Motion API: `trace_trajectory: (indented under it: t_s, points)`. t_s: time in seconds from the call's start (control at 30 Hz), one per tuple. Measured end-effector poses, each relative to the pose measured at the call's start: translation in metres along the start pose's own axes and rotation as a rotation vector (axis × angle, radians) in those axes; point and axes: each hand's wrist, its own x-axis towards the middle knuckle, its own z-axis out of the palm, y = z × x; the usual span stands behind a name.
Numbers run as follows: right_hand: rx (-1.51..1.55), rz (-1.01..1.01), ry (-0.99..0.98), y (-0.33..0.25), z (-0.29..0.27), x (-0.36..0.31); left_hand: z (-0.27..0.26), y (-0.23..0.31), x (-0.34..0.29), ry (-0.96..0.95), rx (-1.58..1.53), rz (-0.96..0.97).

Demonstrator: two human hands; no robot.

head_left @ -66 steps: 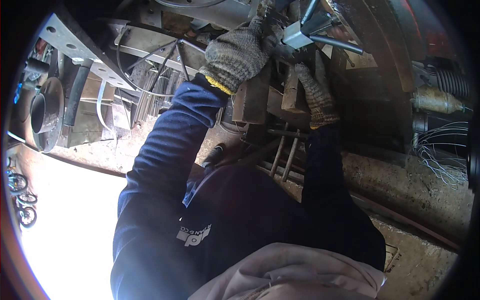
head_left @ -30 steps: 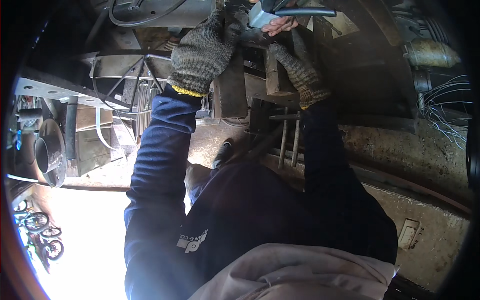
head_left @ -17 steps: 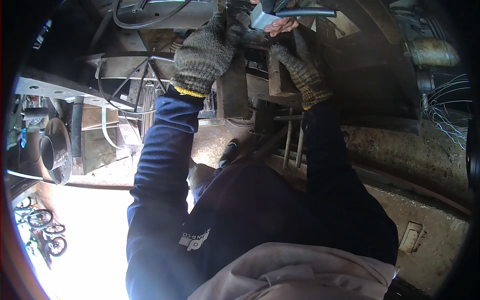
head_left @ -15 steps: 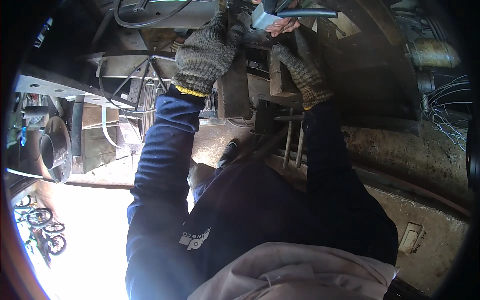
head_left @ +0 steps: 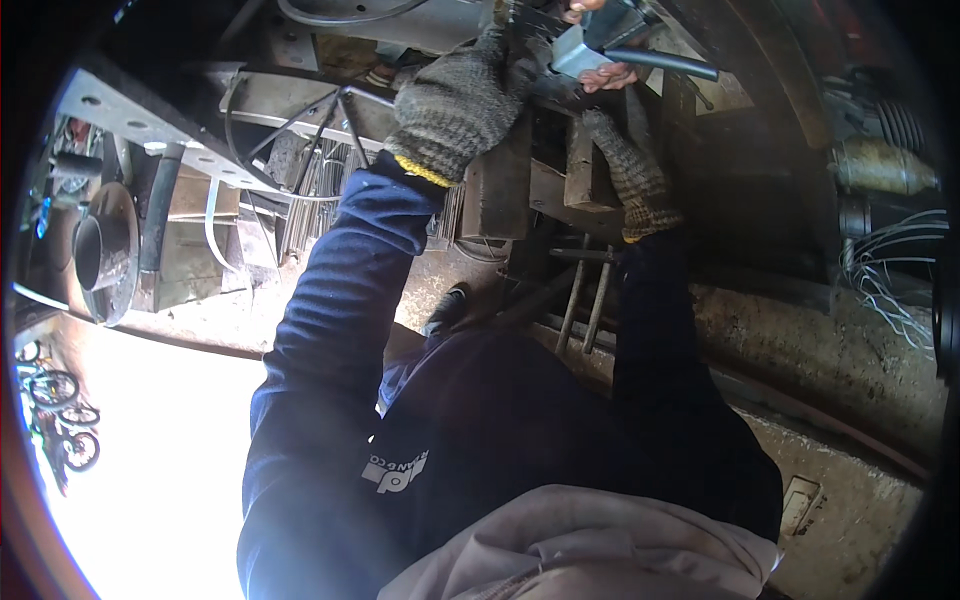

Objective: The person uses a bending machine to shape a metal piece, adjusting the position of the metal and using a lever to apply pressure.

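Note:
My left hand (head_left: pixel 462 108), in a grey knit glove with a yellow cuff edge, lies over the dark metalwork beside a brown rectangular block (head_left: pixel 499 190). One of its fingers points up along a narrow upright bar; the others are hidden. My right hand (head_left: pixel 640 180), gloved alike, rests at a second brown block (head_left: pixel 587 175), thumb and a finger stretched apart. Between and beyond my hands, another person's bare hand (head_left: pixel 609 77) is at a grey square-ended metal piece (head_left: pixel 577 54). A dark rod-like handle (head_left: pixel 665 63) sticks out to the right from there.
Left of my arm stand a perforated steel beam (head_left: pixel 150 130), a bent rod frame (head_left: pixel 320 115) and a flanged pipe (head_left: pixel 103 250). Loose pale wires (head_left: pixel 890 270) hang at the right. Two rods (head_left: pixel 585 300) slant below the blocks. Bicycles (head_left: pixel 60 400) stand far left.
The view has shifted, so my hands and the blocks appear further right and slightly lower. Both gloves keep their places on the metalwork. More of the other person's hands shows around the metal piece.

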Motion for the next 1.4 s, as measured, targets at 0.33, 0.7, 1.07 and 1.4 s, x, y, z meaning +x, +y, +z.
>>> trace_trajectory:
  t_s: [0.33,0.7,1.07,1.4]
  points:
    - [-0.457,-0.034,-0.047,-0.008,-0.014,0.009,0.003,0.002,-0.001,0.006,0.010,0.001]
    - [-0.226,-0.035,-0.029,-0.009,-0.003,0.006,-0.009,0.006,-0.001,-0.050,0.015,-0.040]
    - [-0.253,-0.016,-0.046,-0.002,-0.017,0.003,-0.006,0.009,0.000,-0.073,-0.017,-0.046]
    - [-0.173,0.045,-0.016,-0.011,-0.008,0.003,-0.006,0.005,-0.003,-0.052,0.008,-0.032]
